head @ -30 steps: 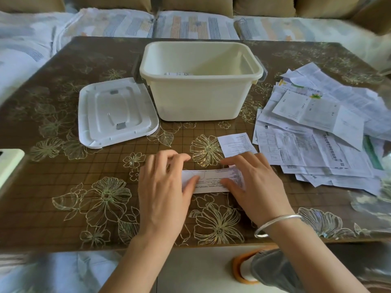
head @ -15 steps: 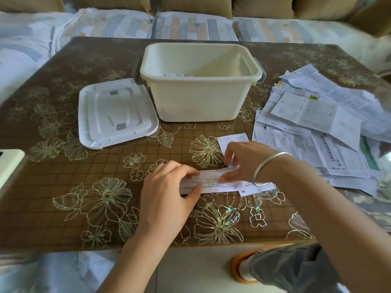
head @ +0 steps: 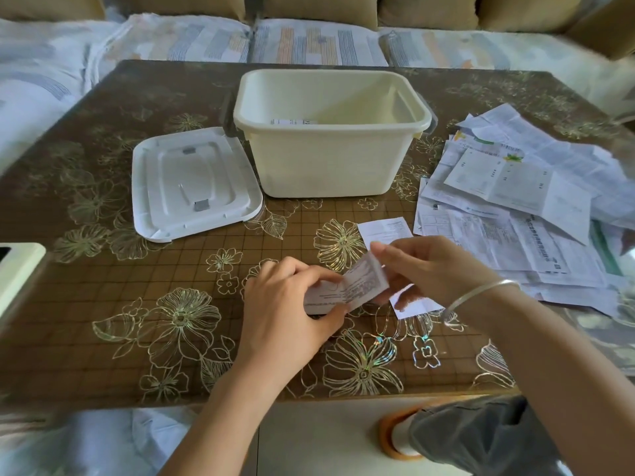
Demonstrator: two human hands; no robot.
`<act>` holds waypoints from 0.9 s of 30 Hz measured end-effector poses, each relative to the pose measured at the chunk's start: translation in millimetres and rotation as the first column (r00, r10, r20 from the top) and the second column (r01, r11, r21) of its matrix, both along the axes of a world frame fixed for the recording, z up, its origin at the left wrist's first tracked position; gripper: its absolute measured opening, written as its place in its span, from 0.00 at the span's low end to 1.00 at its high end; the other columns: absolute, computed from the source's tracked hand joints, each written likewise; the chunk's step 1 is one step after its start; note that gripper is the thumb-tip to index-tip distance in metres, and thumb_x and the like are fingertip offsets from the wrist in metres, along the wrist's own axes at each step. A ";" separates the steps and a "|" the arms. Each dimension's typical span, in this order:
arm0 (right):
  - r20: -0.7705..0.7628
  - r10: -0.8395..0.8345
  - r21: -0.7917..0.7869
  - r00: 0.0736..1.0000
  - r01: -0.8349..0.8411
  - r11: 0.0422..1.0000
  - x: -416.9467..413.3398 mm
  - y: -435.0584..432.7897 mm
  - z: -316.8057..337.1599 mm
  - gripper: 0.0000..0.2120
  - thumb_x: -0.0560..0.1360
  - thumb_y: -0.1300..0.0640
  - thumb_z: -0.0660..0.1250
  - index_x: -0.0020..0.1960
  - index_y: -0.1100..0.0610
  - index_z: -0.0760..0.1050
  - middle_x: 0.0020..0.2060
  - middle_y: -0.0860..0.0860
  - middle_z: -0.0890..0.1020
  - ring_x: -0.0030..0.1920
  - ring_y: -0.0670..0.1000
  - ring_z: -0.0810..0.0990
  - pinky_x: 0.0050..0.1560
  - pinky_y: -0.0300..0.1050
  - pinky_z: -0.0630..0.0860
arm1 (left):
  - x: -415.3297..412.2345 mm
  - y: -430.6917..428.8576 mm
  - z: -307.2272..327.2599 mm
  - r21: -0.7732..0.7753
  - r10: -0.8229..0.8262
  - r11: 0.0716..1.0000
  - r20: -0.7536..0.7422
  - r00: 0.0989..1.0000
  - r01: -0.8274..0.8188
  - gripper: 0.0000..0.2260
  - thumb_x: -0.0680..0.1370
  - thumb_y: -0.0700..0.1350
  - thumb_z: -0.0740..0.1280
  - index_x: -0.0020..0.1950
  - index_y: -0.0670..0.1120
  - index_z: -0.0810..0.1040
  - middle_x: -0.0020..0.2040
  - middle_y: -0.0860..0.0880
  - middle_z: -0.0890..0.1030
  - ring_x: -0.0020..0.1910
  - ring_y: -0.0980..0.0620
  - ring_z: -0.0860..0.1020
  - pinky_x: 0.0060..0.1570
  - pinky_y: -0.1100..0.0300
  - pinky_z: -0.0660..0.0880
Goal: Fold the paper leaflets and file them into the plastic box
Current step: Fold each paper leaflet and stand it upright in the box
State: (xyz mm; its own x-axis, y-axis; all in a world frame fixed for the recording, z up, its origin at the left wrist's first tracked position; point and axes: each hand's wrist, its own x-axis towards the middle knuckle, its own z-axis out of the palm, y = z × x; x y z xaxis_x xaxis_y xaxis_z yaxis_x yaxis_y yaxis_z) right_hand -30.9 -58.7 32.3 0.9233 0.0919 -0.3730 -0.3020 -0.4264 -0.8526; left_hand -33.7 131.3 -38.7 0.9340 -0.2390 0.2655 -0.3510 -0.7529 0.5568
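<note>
A narrow printed leaflet point(head: 347, 290) lies near the table's front middle, its right half lifted and bent over to the left. My left hand point(head: 288, 307) pinches its left end against the table. My right hand point(head: 426, 266) grips the raised right end. The cream plastic box point(head: 330, 166) stands open behind them, with a folded paper point(head: 292, 121) low inside at its left. A pile of unfolded leaflets point(head: 515, 218) covers the table's right side.
The box's white lid point(head: 192, 183) lies flat to the left of the box. A small white slip point(head: 385, 230) sits behind my right hand, another point(head: 412, 305) under it. A cream object point(head: 17, 273) pokes in at the left edge. Sofa cushions line the far side.
My right hand has lifted the leaflet's right end off the table and swung it up and leftward over the rest. My left hand stays on the left end.
</note>
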 end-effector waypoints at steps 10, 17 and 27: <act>0.623 0.215 -0.312 0.752 -0.014 0.950 -29.9 20.1 -48.7 0.14 0.76 0.48 0.60 0.55 0.48 0.82 0.50 0.40 0.84 0.51 0.39 0.81 0.48 0.44 0.79 | -0.9 2.4 4.6 0.032 0.018 0.999 -0.009 1.000 -0.018 0.28 0.67 0.66 0.62 0.60 0.53 0.78 0.52 0.58 0.79 0.51 0.53 0.75 0.48 0.58 0.70; 0.670 0.455 -0.570 0.586 0.013 0.822 -34.3 24.5 -69.9 0.14 0.76 0.52 0.63 0.58 0.53 0.81 0.57 0.44 0.81 0.62 0.46 0.77 0.54 0.49 0.78 | -9.0 25.6 8.8 -0.089 -0.085 0.993 -0.060 0.995 0.080 0.32 0.68 0.50 0.77 0.71 0.54 0.71 0.69 0.58 0.68 0.59 0.62 0.73 0.59 0.66 0.70; 0.595 0.546 -0.659 0.589 -0.030 0.751 -20.8 23.4 -57.0 0.13 0.75 0.47 0.63 0.53 0.50 0.82 0.51 0.42 0.81 0.55 0.49 0.77 0.49 0.48 0.78 | 7.3 53.1 13.1 0.109 -0.277 0.958 0.113 0.954 0.265 0.08 0.70 0.52 0.72 0.46 0.52 0.86 0.48 0.59 0.80 0.48 0.58 0.77 0.41 0.56 0.79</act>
